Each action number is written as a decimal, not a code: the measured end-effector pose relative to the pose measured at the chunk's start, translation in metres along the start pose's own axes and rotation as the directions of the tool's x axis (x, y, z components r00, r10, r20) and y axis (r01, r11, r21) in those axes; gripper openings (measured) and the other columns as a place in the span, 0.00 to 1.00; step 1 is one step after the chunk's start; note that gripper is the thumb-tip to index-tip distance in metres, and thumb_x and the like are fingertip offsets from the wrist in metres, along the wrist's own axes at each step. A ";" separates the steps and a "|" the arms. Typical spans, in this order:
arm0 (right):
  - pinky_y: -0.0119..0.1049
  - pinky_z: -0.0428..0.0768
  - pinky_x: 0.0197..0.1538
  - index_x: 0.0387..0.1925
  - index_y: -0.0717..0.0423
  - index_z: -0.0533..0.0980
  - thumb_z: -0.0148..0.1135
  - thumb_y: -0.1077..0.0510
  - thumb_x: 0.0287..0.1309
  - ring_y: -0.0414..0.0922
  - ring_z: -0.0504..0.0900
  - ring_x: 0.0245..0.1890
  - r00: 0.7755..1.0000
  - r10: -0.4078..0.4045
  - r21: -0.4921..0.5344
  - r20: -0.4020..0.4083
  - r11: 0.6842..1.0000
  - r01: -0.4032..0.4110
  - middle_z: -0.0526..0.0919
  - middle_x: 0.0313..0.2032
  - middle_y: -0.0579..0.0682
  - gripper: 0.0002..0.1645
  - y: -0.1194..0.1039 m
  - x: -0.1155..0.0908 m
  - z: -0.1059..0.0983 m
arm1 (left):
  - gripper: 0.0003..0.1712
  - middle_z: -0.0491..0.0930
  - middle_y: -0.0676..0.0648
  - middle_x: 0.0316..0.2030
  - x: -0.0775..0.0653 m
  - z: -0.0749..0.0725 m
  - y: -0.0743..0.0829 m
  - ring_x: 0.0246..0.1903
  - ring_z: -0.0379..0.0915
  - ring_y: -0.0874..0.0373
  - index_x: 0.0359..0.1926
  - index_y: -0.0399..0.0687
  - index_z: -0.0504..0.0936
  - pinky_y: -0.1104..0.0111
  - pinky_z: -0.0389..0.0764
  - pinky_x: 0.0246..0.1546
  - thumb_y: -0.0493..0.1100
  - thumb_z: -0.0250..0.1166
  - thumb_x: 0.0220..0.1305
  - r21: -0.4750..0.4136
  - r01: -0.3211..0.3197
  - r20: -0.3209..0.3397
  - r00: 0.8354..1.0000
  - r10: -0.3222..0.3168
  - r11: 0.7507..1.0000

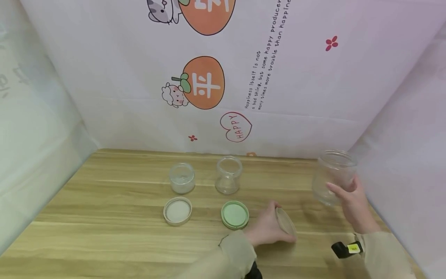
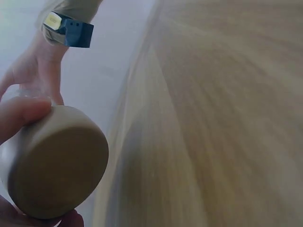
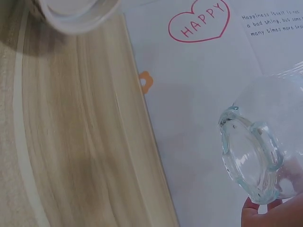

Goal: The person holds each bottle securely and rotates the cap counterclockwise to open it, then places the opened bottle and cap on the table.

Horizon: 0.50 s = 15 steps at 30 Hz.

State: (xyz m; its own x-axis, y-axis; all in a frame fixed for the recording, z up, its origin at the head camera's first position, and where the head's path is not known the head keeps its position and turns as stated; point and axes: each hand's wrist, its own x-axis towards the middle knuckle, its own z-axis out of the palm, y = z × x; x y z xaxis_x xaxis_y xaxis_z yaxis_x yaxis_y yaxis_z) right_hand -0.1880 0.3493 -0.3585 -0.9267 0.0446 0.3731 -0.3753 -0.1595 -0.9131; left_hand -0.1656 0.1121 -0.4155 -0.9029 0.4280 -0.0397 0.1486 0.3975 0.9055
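Note:
My right hand (image 1: 357, 203) grips a large clear glass jar (image 1: 332, 180) by its side, fingers and thumb around it, mouth up and lifted off the table at the right. In the right wrist view the jar's scalloped glass base (image 3: 251, 156) shows. My left hand (image 1: 266, 228) pinches a round beige lid (image 1: 285, 221) by its edge, tilted on its side above the table. The lid's flat brown face (image 2: 59, 170) fills the lower left of the left wrist view. Left of that hand lies a green lid (image 1: 235, 214).
A small low glass jar (image 1: 182, 178) and a round-bellied glass jar (image 1: 228, 176) stand near the back of the wooden table (image 1: 115, 217). A whitish lid (image 1: 177, 211) lies in front of the low jar. A printed white cloth (image 1: 296, 128) hangs behind, with white cloth at both sides.

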 end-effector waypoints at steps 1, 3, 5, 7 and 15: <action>0.20 0.72 0.52 0.66 0.46 0.55 0.50 0.79 0.57 0.30 0.72 0.54 1.000 -0.003 0.009 0.008 1.000 0.003 0.70 0.58 0.39 0.41 0.000 -0.001 -0.001 | 0.48 0.72 0.53 0.44 0.004 0.004 0.000 0.40 0.69 0.63 0.58 0.49 0.63 0.73 0.74 0.40 0.45 0.80 0.35 -0.026 0.002 0.000 1.000 -0.002 1.000; 0.19 0.72 0.52 0.66 0.46 0.55 0.50 0.78 0.58 0.30 0.72 0.54 1.000 0.000 0.001 0.018 1.000 0.000 0.70 0.57 0.39 0.40 -0.001 -0.003 -0.004 | 0.48 0.72 0.54 0.43 0.010 0.010 -0.001 0.39 0.69 0.64 0.57 0.49 0.63 0.73 0.73 0.40 0.43 0.81 0.34 -0.072 0.007 -0.006 1.000 -0.007 0.997; 0.19 0.72 0.53 0.66 0.45 0.55 0.50 0.77 0.58 0.31 0.72 0.54 1.000 0.007 -0.006 0.018 1.000 -0.007 0.70 0.57 0.39 0.40 -0.001 -0.004 -0.006 | 0.49 0.72 0.54 0.43 0.015 0.014 -0.001 0.39 0.70 0.64 0.57 0.49 0.62 0.73 0.73 0.42 0.41 0.81 0.34 -0.109 0.016 -0.010 1.000 -0.017 0.994; 0.19 0.71 0.53 0.66 0.45 0.55 0.50 0.77 0.58 0.31 0.72 0.54 1.000 0.014 -0.014 0.016 1.000 -0.014 0.70 0.57 0.39 0.40 -0.001 -0.006 -0.008 | 0.49 0.71 0.53 0.44 0.019 0.016 -0.003 0.40 0.70 0.63 0.57 0.49 0.62 0.73 0.73 0.43 0.41 0.81 0.34 -0.126 0.029 -0.018 0.999 -0.031 0.992; 0.19 0.69 0.53 0.66 0.43 0.54 0.50 0.76 0.59 0.30 0.70 0.55 0.999 0.033 -0.038 0.005 0.999 -0.033 0.69 0.57 0.37 0.40 0.002 -0.010 -0.013 | 0.54 0.70 0.51 0.50 0.026 0.018 -0.004 0.47 0.70 0.59 0.63 0.49 0.60 0.69 0.73 0.48 0.46 0.82 0.35 -0.051 0.057 -0.037 0.998 -0.059 0.997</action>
State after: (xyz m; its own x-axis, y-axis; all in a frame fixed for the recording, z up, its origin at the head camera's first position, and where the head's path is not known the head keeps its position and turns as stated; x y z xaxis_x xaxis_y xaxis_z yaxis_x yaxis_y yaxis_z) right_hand -0.1796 0.3615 -0.3664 -0.9385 0.0343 0.3436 -0.3452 -0.1233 -0.9304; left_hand -0.1824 0.1362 -0.4274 -0.9245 0.3733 -0.0776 0.0760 0.3798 0.9219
